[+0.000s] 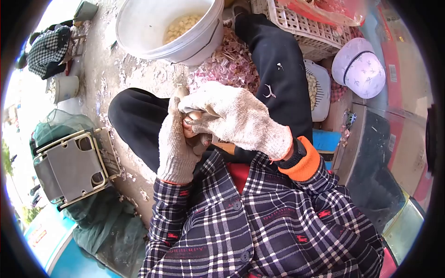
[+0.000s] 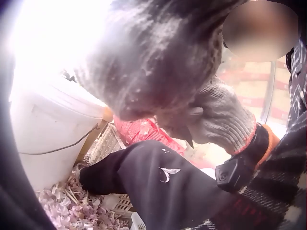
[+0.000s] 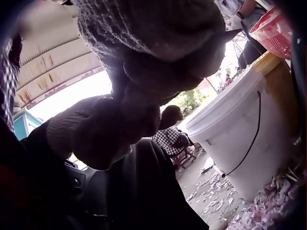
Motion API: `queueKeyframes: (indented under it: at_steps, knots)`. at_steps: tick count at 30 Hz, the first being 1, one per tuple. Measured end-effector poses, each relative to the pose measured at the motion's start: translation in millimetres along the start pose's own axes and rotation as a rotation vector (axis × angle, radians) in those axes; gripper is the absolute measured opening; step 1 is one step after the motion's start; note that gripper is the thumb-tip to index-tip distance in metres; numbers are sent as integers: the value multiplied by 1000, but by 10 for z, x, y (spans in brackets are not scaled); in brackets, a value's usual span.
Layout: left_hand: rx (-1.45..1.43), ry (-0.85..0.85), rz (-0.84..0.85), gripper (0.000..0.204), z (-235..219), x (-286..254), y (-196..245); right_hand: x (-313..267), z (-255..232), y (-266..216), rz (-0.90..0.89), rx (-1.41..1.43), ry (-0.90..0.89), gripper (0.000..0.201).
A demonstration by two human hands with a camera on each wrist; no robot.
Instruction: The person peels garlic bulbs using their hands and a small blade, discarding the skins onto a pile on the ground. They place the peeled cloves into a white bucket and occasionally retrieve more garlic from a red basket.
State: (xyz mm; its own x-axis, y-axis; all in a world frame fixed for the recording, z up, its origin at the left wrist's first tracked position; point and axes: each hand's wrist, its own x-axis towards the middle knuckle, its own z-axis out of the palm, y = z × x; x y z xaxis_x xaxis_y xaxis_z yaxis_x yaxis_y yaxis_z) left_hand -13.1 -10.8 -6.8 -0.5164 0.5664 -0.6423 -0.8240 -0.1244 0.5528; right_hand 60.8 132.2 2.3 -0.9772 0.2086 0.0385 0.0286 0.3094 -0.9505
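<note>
Both hands wear off-white knit gloves and meet above the lap. The left hand [image 1: 178,146] [image 2: 148,57] [image 3: 105,127] holds a pinkish garlic bulb [image 1: 187,129], partly covered by fingers. Bent over it from the right, the right hand [image 1: 241,121] [image 2: 218,115] [image 3: 158,38] grips a small knife; its dark pointed blade [image 2: 188,136] [image 3: 233,35] sticks out past the glove in both wrist views. The knife's handle is hidden in the fist.
A white bucket [image 1: 194,53] with peeled cloves [image 1: 183,28] stands ahead, beside a heap of pink skins [image 1: 232,62]. At right are a crate [image 1: 301,25], a white basket [image 1: 321,92] of cloves and a hat [image 1: 358,68]; a folding chair [image 1: 69,164] is at left.
</note>
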Motion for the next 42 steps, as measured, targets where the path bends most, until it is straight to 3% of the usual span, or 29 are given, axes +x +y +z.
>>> queueKeyframes:
  at_steps: [2, 3, 4, 6, 8, 10, 11, 14, 16, 18, 20, 21, 22, 24, 25, 26, 29, 31, 34, 36, 38, 40, 42]
  knots:
    - [47, 22, 46, 47, 36, -45, -5, -2, 8, -4, -28, -27, -3, 29]
    - [159, 151, 37, 49, 94, -94, -7, -14, 16, -14, -46, -63, -9, 30]
    - [166, 155, 39, 49, 70, -123, -12, -32, 24, -33, -49, -57, -6, 30]
    - [317, 123, 106, 51, 20, -168, -13, -61, 27, -68, 22, 36, -41, 31]
    - [300, 126, 99, 49, 105, -216, -56, -99, 42, -24, -40, 77, 12, 32]
    - [387, 54, 308, 49, 103, -226, -118, -123, 42, -38, 3, 112, 22, 32]
    - [390, 51, 308, 49, 102, -215, -106, -129, 70, -36, 3, 112, 26, 32]
    - [571, 26, 350, 48, 120, -188, -70, -147, 128, -69, -22, 89, 178, 29]
    - [691, -61, 489, 52, 128, -211, -95, -142, 122, -122, 255, 57, 249, 27]
    - [578, -119, 407, 55, 192, -261, -70, -123, 113, 10, 280, 120, 189, 22]
    - [265, -7, 322, 54, 365, -270, -120, -146, 101, 99, 533, 1299, 97, 19]
    - [182, -12, 316, 47, 315, -215, -156, -137, 125, 88, 514, 1351, 147, 18]
    - [177, -10, 319, 47, 283, -197, -150, -127, 138, 122, 516, 1348, 142, 18]
    - [-145, -154, 49, 50, 169, -175, -74, -108, 183, 224, 499, 1428, 98, 18]
    - [-155, -196, -62, 42, 50, -110, -20, -121, 140, 239, 483, 1373, 24, 17]
    - [-128, -112, -36, 36, -12, -128, -72, -119, 161, 216, 486, 1376, 20, 17]
    - [-149, -155, -69, 37, -73, -87, -89, -91, 108, 38, 433, 939, 90, 18]
    - [-214, -97, -150, 36, -37, -82, -51, -88, 75, -74, 426, 952, 106, 11]
    - [-275, -152, -145, 35, -165, -21, -59, -71, 149, -52, 408, 843, 114, 4]
    - [-379, -208, -160, 34, -349, 32, -119, -94, 240, 10, 160, 423, 305, 5]
    - [-422, -221, -214, 34, -335, 46, -97, -84, 262, 58, 231, 573, 268, 6]
    - [-398, -227, -205, 31, -249, 20, -76, -117, 208, 17, 470, 925, 297, 16]
    - [-236, -24, -18, 32, -153, -15, -88, -129, 166, 55, 535, 1082, 291, 16]
